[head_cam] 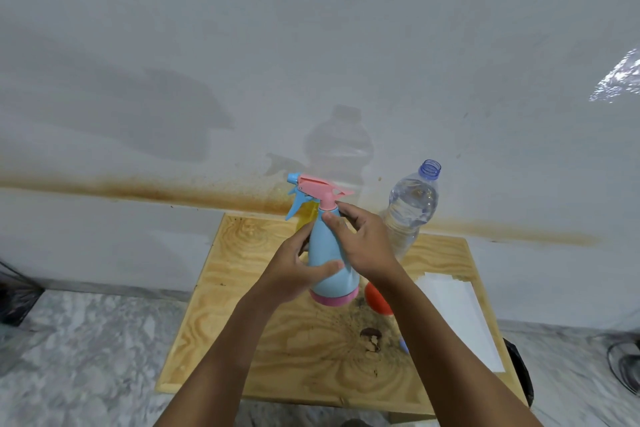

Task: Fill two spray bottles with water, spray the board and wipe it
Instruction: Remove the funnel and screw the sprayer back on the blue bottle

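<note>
Your left hand (294,274) wraps the lower body of the blue spray bottle (327,246), thumb across the front. Your right hand (360,239) curls its fingers round the neck just under the pink spray head (318,185). Both hands grasp the bottle. It stands upright toward the back of the wooden board (277,340), its pink base on or just above the wood (I cannot tell which).

You look to be at the filling step, working the head at its collar; whether on or off cannot be read here. The uncapped water bottle (412,208) stands just to the right, part full, and a yellow bottle (308,213) shows behind the blue one. If the head is coming off, hold firm with the left, twist with the right, lift the head straight up, then reach for the water. The board's dark stains are not yet wiped.
</note>
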Tool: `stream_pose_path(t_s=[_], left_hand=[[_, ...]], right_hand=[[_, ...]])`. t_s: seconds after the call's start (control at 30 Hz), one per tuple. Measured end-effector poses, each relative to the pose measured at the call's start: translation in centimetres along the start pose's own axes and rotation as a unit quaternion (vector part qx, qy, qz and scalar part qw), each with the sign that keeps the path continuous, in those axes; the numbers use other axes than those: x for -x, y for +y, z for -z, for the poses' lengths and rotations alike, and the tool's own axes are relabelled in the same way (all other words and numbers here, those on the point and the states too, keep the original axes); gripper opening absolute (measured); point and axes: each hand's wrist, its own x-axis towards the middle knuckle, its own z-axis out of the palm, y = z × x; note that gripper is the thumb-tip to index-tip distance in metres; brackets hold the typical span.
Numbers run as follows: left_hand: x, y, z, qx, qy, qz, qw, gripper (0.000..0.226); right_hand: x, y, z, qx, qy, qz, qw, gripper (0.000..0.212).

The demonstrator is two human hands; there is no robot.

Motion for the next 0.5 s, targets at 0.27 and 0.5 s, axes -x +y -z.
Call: stream_pose_path(t_s=[0.27,0.5], left_hand=[[-0.2,-0.4,-0.4,0.032,-0.007,0.018,0.999,0.060],[0.9,-1.6,-0.7,0.107,0.032,0.102,0.988,0.074]], right_hand=[[0.3,0.7,-1.8,-0.019,0.074,-0.045,0.996,0.031],[-0.6,1.4,-0.1,-0.075,0.042,-0.095,0.992,0.020]])
